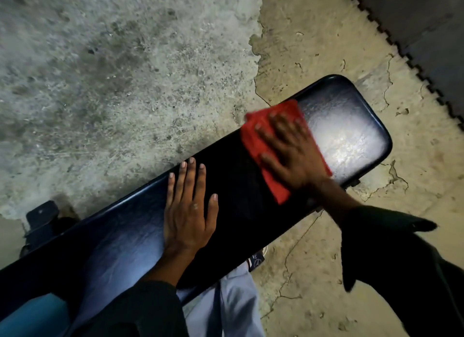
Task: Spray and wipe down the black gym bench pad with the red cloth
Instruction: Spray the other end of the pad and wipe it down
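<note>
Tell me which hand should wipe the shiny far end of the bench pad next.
Probably the right hand: it presses flat on the red cloth, right beside the pad's shiny end. The left hand rests bare mid-pad.

No legible text, label, brand, number or sign is to be found anywhere in the view. A small pale emblem is seen on a dark shoe (pixel 256 260) below the near edge of the black bench pad (pixel 233 186), but it is too small and blurred to be read. No print is shown on the pad or on the red cloth (pixel 261 145).
</note>
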